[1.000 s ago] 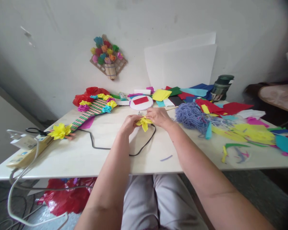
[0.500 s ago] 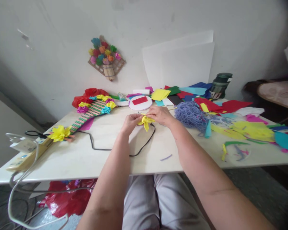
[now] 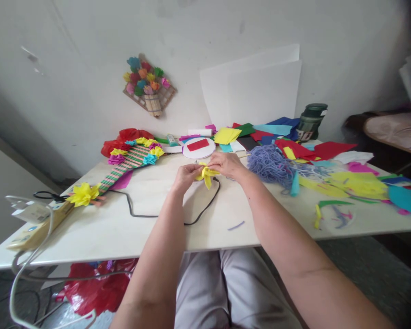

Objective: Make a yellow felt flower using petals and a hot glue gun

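Between my two hands is a yellow paper flower [image 3: 207, 176], its petals hanging down over the table. My left hand [image 3: 188, 175] pinches it from the left, fingers closed. From the right, my right hand [image 3: 226, 164] grips its top edge with bent fingers. A black cord [image 3: 205, 212] curves on the table just below the flower. Behind my hands lies a white oval card [image 3: 208, 151] with a red paper rectangle [image 3: 197, 145] on it. The fingertips partly hide the flower's centre.
A woven green strip piece [image 3: 128, 163] with paper flowers lies left, near a power strip [image 3: 37, 228]. A bundle of purple yarn [image 3: 270, 165] sits right, beside coloured paper scraps [image 3: 359, 183]. A dark green bottle [image 3: 310, 122] stands behind. A yarn snippet [image 3: 236, 225] lies near the front edge.
The flower's petals look slightly turned between my fingers. Both hands keep their hold in nearly the same place, while the whole view has shifted a little.
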A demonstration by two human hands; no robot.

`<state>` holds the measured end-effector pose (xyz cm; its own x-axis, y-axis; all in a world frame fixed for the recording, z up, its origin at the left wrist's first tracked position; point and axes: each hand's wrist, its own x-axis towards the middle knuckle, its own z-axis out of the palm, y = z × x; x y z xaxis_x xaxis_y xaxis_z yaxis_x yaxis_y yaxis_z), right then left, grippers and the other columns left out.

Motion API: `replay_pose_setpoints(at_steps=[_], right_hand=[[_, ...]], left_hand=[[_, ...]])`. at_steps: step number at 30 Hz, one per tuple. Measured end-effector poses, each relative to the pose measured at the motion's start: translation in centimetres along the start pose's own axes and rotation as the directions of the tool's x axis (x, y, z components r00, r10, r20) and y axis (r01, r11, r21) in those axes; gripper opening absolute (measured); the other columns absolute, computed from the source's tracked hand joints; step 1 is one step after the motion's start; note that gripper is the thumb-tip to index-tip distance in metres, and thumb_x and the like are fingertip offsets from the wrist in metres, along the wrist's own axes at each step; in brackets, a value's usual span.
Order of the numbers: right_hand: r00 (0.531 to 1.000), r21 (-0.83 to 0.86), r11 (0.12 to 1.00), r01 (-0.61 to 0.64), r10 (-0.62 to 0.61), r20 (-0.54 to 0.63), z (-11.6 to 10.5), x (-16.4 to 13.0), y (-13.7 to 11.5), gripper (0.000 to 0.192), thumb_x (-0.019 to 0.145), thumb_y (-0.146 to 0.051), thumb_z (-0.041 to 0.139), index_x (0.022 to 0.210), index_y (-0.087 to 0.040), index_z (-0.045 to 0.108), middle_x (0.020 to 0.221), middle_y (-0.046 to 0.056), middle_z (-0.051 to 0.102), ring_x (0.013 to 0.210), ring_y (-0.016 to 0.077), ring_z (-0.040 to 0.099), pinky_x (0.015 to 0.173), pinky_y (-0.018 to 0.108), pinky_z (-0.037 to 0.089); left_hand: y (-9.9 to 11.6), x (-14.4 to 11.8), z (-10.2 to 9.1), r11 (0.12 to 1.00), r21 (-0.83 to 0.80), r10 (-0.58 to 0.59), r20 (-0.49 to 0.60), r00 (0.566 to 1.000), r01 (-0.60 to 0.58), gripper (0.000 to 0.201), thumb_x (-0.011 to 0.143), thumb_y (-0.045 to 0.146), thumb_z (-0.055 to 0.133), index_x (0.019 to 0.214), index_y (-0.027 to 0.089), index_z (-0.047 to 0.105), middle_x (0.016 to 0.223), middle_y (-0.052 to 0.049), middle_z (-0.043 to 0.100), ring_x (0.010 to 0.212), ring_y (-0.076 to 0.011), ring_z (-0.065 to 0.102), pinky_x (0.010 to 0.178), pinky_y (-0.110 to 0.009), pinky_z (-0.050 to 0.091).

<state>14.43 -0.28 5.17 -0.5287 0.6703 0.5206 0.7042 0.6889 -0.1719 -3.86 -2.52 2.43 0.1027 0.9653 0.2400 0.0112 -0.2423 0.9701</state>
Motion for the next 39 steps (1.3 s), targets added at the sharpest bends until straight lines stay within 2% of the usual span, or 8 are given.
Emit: replay_pose_setpoints(at_steps=[9, 17, 20, 24, 27, 33, 39], right_hand=[[0.999, -0.067, 0.998, 0.008, -0.005, 0.047, 0.0, 0.0, -0.2, 0.020, 0.085, -0.030, 0.054, 0.094, -0.026, 0.071, 0.098, 0.001, 0.066, 0.083, 0.0143, 0.058, 0.064, 0.024, 0.035], [0.996, -0.191, 0.978, 0.087, -0.086, 0.010, -0.1, 0.2, -0.9, 0.021, 0.086, -0.027, 0.051, 0.087, -0.022, 0.072, 0.092, 0.004, 0.066, 0.082, 0.0157, 0.055, 0.061, 0.026, 0.029], [0.995, -0.195, 0.976, 0.098, -0.101, -0.003, -0.2, 0.1, -1.0, 0.022, 0.087, -0.028, 0.050, 0.086, -0.021, 0.072, 0.091, 0.005, 0.066, 0.082, 0.0159, 0.054, 0.060, 0.026, 0.028], [0.997, -0.187, 0.979, 0.082, -0.084, 0.001, -0.1, 0.0, -0.7, 0.023, 0.087, -0.029, 0.050, 0.087, -0.022, 0.071, 0.093, 0.005, 0.066, 0.082, 0.0160, 0.055, 0.060, 0.026, 0.028], [0.998, -0.166, 0.984, 0.068, -0.070, -0.006, 0.1, 0.0, -0.4, 0.023, 0.087, -0.031, 0.050, 0.089, -0.023, 0.071, 0.095, 0.004, 0.066, 0.083, 0.0159, 0.056, 0.061, 0.026, 0.029], [0.997, -0.138, 0.989, 0.061, -0.067, -0.041, 0.4, 0.1, -0.2, 0.026, 0.088, -0.032, 0.047, 0.091, -0.023, 0.071, 0.096, 0.004, 0.066, 0.084, 0.0157, 0.056, 0.062, 0.026, 0.030], [0.997, -0.177, 0.981, 0.076, -0.081, -0.021, 0.3, 0.0, -0.6, 0.025, 0.088, -0.030, 0.047, 0.092, -0.023, 0.071, 0.097, 0.004, 0.065, 0.083, 0.0160, 0.055, 0.060, 0.027, 0.028]], left_hand=[[-0.5, 0.4, -0.1, 0.999, 0.035, 0.022, 0.008, 1.000, -0.022, 0.046, 0.057, 0.047, 0.075, 0.083, 0.009, 0.071, 0.067, -0.004, 0.066, 0.058, -0.0110, 0.055, 0.055, -0.023, 0.044], [-1.2, 0.7, -0.1, 1.000, -0.029, -0.002, -0.003, 1.000, 0.002, 0.046, 0.058, 0.045, 0.075, 0.086, 0.009, 0.070, 0.068, -0.005, 0.067, 0.059, -0.0121, 0.057, 0.057, -0.024, 0.046], [-1.3, 0.7, -0.4, 0.996, -0.078, -0.027, 0.043, 0.999, 0.030, 0.044, 0.060, 0.043, 0.074, 0.087, 0.009, 0.070, 0.069, -0.005, 0.067, 0.060, -0.0122, 0.058, 0.058, -0.024, 0.047], [-1.3, 0.6, -0.9, 0.981, -0.166, -0.075, 0.142, 0.987, 0.099, 0.040, 0.061, 0.035, 0.074, 0.092, 0.010, 0.069, 0.080, -0.008, 0.069, 0.070, -0.0151, 0.063, 0.067, -0.027, 0.050], [-1.1, 0.5, -0.9, 0.972, -0.206, -0.082, 0.152, 0.985, 0.112, 0.041, 0.059, 0.030, 0.074, 0.094, 0.010, 0.068, 0.085, -0.009, 0.069, 0.075, -0.0168, 0.064, 0.072, -0.030, 0.051], [-0.8, 0.5, -0.8, 0.938, -0.297, -0.141, 0.139, 0.980, 0.177, 0.038, 0.060, 0.025, 0.068, 0.094, 0.009, 0.065, 0.084, -0.009, 0.068, 0.074, -0.0183, 0.064, 0.062, -0.030, 0.054], [-1.0, 0.7, -0.8, 0.937, -0.296, -0.140, 0.167, 0.976, 0.185, 0.037, 0.057, 0.017, 0.062, 0.093, 0.010, 0.063, 0.082, -0.006, 0.067, 0.070, -0.0166, 0.064, 0.052, -0.025, 0.053]])
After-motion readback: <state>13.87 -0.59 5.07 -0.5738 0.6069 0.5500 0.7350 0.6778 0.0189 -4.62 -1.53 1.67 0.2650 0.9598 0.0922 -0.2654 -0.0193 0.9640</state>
